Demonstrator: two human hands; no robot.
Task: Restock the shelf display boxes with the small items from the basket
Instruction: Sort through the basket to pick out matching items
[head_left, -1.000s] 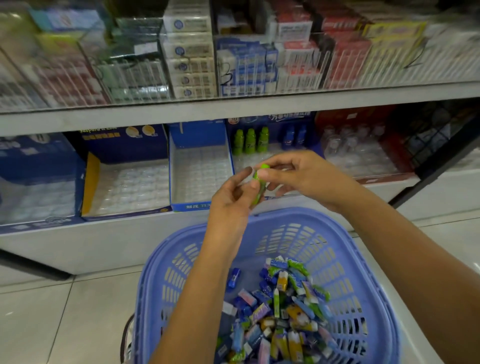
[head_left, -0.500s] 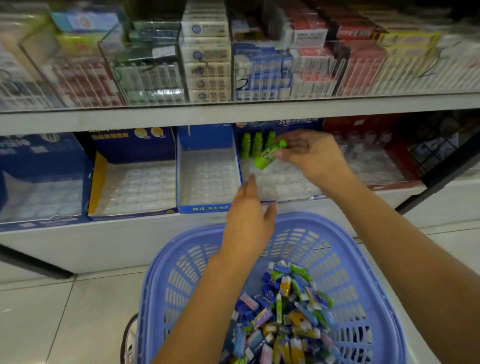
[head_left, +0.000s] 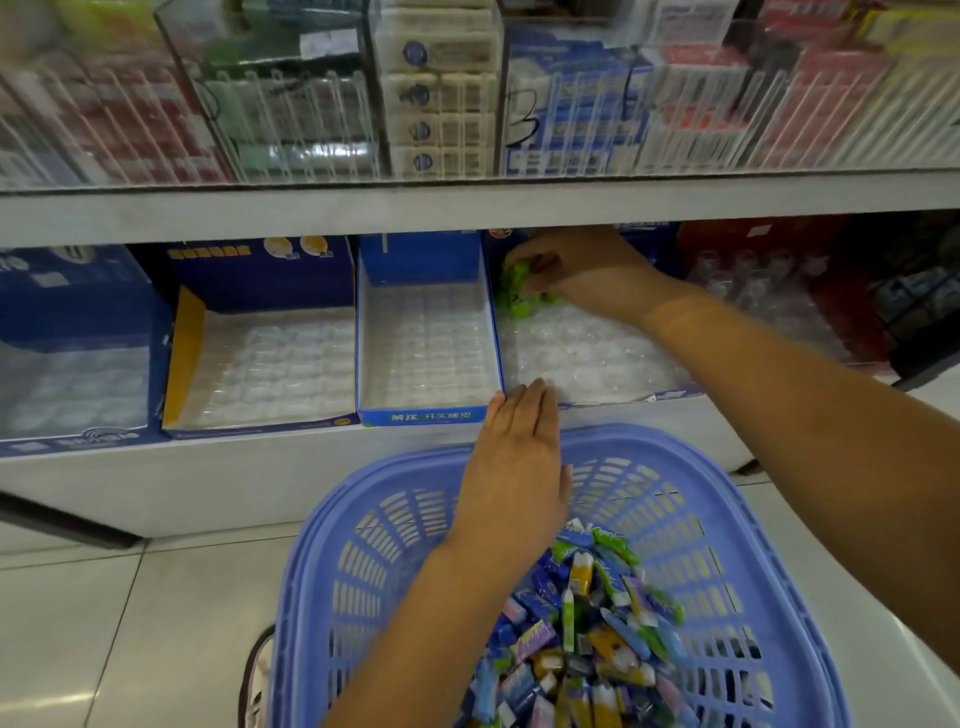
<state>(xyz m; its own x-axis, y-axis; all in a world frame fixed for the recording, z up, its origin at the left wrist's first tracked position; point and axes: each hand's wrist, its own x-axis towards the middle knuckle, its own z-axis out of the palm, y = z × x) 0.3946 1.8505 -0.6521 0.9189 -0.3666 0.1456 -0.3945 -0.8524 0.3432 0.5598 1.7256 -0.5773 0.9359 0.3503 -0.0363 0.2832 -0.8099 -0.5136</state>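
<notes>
Along the lower shelf (head_left: 208, 467) of a white shop rack, above a pale tiled floor (head_left: 130, 623), stand display boxes (head_left: 260, 364) lined with clear trays. At the back left corner of the right-hand box (head_left: 587, 358) the right hand (head_left: 587, 270) curls round a green item (head_left: 514, 291), blurred and partly hidden. The left hand (head_left: 519, 447) lies flat, fingers straight, at the shelf's front edge. Small items (head_left: 582, 639) heap in the basket (head_left: 727, 519) below. White Chinese characters mark the narrow blue box (head_left: 426, 415)

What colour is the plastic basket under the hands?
The basket is a light purplish blue, seen plainly in the head view.
</notes>
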